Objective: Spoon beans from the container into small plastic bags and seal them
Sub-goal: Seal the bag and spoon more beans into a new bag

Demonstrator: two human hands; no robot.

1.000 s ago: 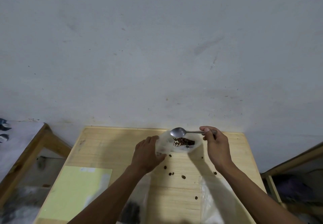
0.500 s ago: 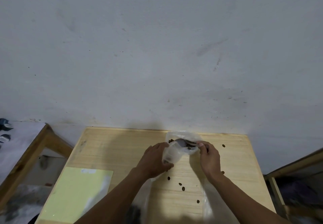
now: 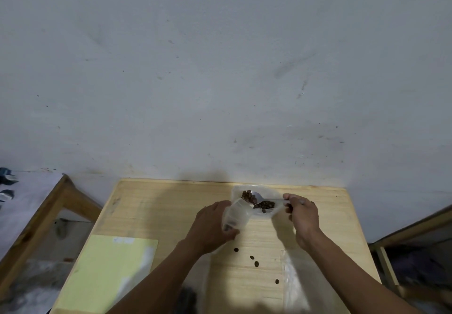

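A clear plastic container (image 3: 269,192) with dark beans (image 3: 264,205) in it sits at the far side of the wooden table (image 3: 159,206). My right hand (image 3: 303,215) grips a metal spoon (image 3: 254,195) by its handle. The spoon's bowl carries a heap of beans (image 3: 247,195) at the container's left rim. My left hand (image 3: 210,225) holds a small clear plastic bag (image 3: 236,215) beside the container, its mouth turned toward the spoon.
Several loose beans (image 3: 252,257) lie on the table between my arms. A pale yellow sheet (image 3: 107,269) covers the near left of the table. Clear plastic bags (image 3: 296,284) lie at the near right. Wooden frames stand to both sides; a grey wall is behind.
The spoon was empty above the container, dipped into it, and now holds a heap of beans at the left rim. My left hand has kept hold of the bag.
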